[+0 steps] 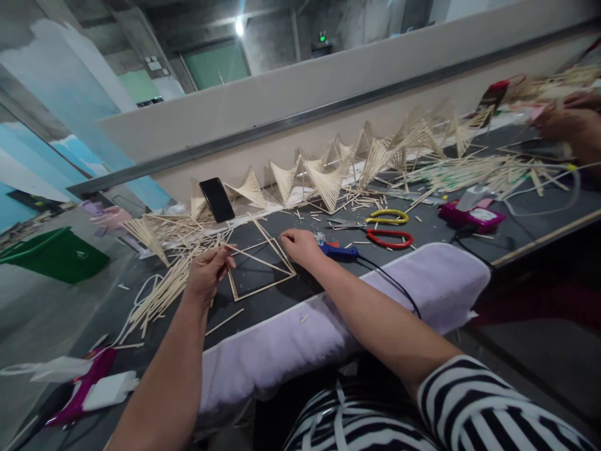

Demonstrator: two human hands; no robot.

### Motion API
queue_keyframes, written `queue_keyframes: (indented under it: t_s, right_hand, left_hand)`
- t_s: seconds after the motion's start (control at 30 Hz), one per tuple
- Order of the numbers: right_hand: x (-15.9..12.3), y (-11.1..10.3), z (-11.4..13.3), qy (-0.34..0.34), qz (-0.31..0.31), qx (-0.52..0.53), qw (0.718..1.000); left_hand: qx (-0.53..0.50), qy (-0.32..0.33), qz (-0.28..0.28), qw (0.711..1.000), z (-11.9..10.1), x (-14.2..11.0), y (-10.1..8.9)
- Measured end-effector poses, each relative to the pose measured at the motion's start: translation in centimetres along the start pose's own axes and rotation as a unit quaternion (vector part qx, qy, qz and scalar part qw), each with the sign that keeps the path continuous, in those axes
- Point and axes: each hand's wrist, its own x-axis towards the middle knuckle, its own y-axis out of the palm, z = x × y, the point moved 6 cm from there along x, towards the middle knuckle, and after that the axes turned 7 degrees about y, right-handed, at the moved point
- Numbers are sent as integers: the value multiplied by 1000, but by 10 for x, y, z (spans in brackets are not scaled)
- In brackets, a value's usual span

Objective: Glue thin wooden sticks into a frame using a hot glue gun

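A frame of thin wooden sticks (264,289) lies on the dark tabletop, with more sticks crossing it at a slant. My left hand (206,272) pinches the frame at its left side, where a slanting stick ends. At the right side, the fingers of my right hand (300,247) are closed on a stick of the same frame. Beside my right wrist rests a blue glue gun (339,252) with a black cord. Scissors (389,237) with one yellow and one red handle lie farther right. My fingers partly hide the frame's sides.
Loose sticks (171,285) are heaped at left, near a black phone (216,199). Twisted stick models (323,181) line the wall. Power strips (472,216) and cords lie at both sides. A purple cloth (282,351) covers the near edge. Another person's hand (570,125) is far right.
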Motion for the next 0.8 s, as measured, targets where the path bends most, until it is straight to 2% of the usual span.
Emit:
queue_keyframes:
  t_s: [0.8]
  right_hand:
    - [1,0,-3,1,-18,33,999]
  left_hand:
    - [-4,-2,6,1000,1,0,0]
